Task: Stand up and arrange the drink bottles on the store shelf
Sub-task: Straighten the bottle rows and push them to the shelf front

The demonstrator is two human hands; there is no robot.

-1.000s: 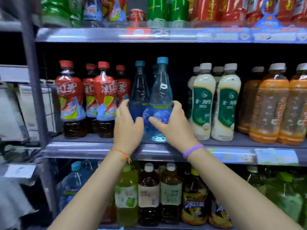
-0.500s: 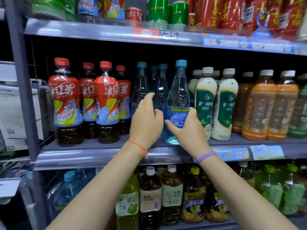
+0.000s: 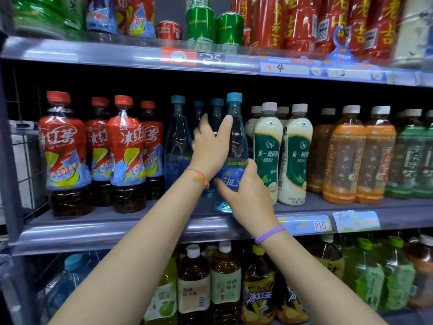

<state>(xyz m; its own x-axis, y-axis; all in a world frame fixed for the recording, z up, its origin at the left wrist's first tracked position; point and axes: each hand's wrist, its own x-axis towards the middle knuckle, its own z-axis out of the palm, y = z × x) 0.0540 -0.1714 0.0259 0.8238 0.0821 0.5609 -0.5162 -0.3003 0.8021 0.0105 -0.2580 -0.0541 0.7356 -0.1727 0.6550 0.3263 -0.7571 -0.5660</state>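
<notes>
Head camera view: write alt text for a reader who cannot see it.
Two bare hands handle a clear blue-capped bottle on the middle store shelf: the right hand grips its label, the left hand reaches behind it. Red iced-tea bottles stand left, white-capped milk-tea bottles right.

Red price tag (image 3: pixel 179 57) sits up top. Right of it are a blue label marked 4 (image 3: pixel 283 66) and a hanging blue promo tag (image 3: pixel 341 46). Far below-right there's a yellow 14.0 label (image 3: pixel 309 225), and down-left a wire grid panel (image 3: pixel 25 165).

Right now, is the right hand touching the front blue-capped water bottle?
Touching: the head view shows the right hand wrapped round the label of the front blue-capped water bottle.
</notes>
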